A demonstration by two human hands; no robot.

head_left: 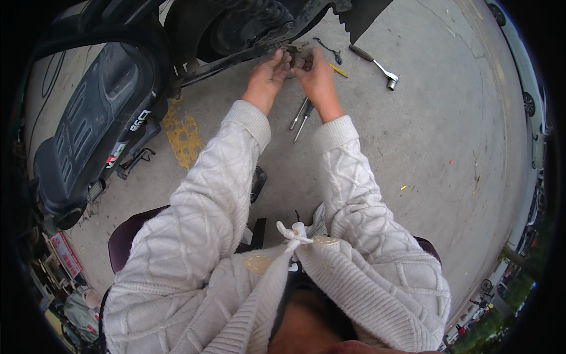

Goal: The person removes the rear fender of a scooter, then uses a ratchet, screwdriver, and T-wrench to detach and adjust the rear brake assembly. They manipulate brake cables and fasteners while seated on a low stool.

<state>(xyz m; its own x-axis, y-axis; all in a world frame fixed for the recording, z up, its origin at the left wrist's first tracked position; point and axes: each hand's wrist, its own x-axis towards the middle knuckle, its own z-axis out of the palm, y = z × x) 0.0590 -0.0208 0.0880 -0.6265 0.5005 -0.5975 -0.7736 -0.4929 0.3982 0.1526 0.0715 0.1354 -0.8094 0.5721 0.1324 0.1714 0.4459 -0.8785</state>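
Observation:
Both arms in cream knitted sleeves reach forward to a small metal part (296, 56) at the lower frame of a black scooter (106, 112) lying tipped on the concrete. My left hand (268, 74) touches the part from the left with fingers extended. My right hand (313, 74) pinches it from the right. What exactly the fingers grip is hidden between the hands. The scooter's rear wheel (247, 26) is just above them.
Two screwdrivers (302, 117) lie on the ground between my wrists. A ratchet wrench (377, 66) lies to the right, with a yellow pencil-like stick (338, 70) and a small dark chain piece (330, 50) near it. Yellow paint (184, 138) marks the concrete.

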